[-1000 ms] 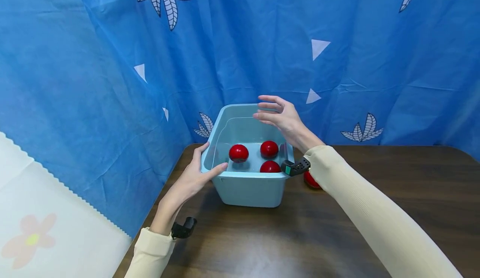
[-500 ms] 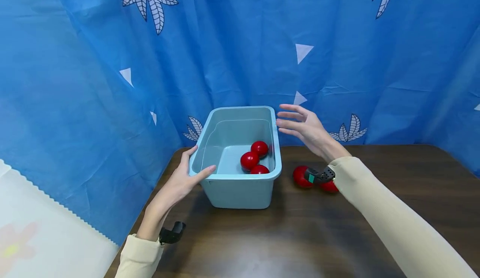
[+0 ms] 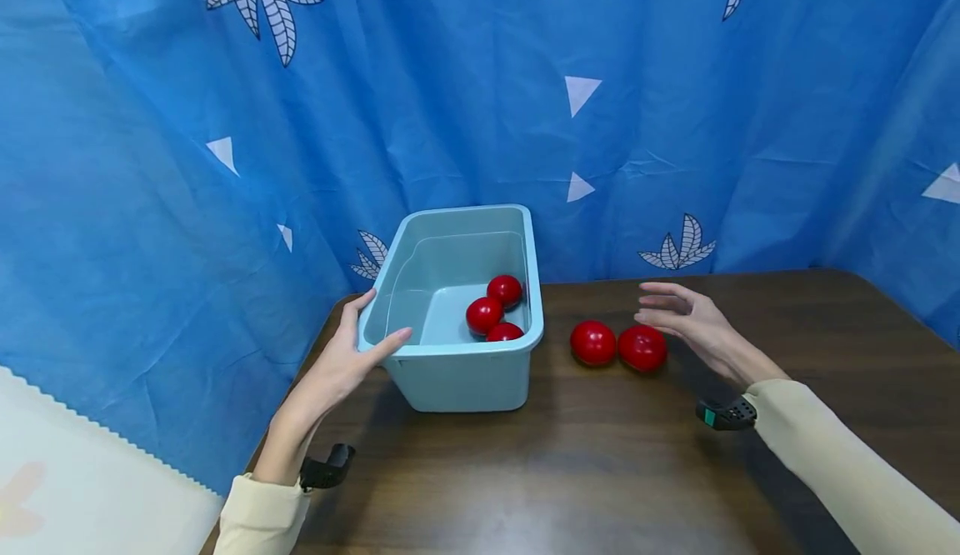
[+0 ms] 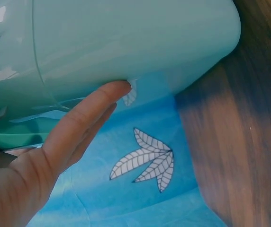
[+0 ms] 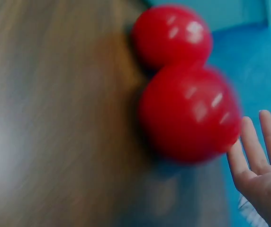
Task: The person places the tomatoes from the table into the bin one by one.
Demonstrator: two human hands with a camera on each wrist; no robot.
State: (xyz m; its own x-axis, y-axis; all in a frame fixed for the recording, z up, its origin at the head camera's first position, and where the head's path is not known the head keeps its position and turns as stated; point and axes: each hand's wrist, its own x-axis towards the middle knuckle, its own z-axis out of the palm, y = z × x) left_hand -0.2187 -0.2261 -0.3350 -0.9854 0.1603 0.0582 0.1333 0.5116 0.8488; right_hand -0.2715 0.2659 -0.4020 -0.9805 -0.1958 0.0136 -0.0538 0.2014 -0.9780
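My left hand grips the near left corner of a light blue plastic bin, thumb over the rim. In the left wrist view, its straight fingers lie against the bin's outer wall. Three glossy red balls sit inside the bin toward its right side. On the table to the right, two more red balls stand side by side, a left one and a right one. My right hand hovers beside the right ball, fingers spread and holding nothing; whether a fingertip touches it I cannot tell.
The dark wooden table stretches to the front and right. A blue curtain with leaf prints hangs behind the bin and along the left. A white scalloped cloth shows at the lower left.
My right hand has moved from above the bin out to the right, down beside the two balls on the table. The balls in the bin have rolled together. My left hand stays on the bin.
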